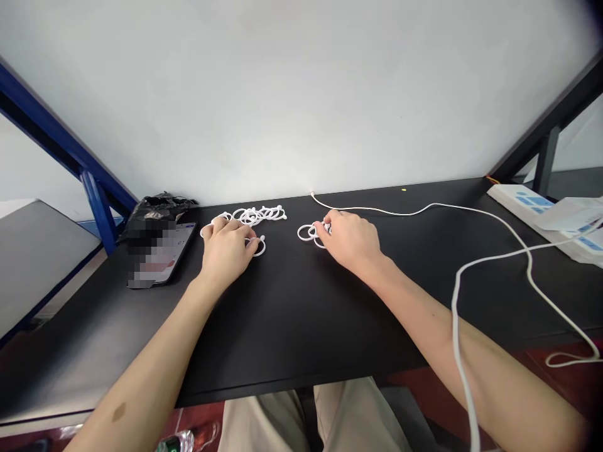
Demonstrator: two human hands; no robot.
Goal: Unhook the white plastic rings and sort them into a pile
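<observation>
Two bare hands reach over the black surface (292,333), each at its own little lot of white rings. From where I stand, the left hand (226,243) is lowered over several of them, fingers curled; one ring pokes out by the thumb, others past the fingertips, and I cannot tell whether its grip is closed on any. The right hand (351,235) has thumb and fingers bent down at a small white ring cluster (311,234); whether that grip is pinching one, I can't tell either.

They look light and slick, thin plastic perhaps, fairly stiff with a little spring. I'd take one by its slim band, near the small knob, and expect neighbours to catch and come along.

As for counting: at least two rings show by the right hand. Just beyond the left fingers lies a tangled ring pile (257,215), several overlapping, too muddled to number. Besides those I make out one phone (181,248), one crumpled black bag (162,204), one paper stack (527,204), and white cable (456,301) in at least two runs.
</observation>
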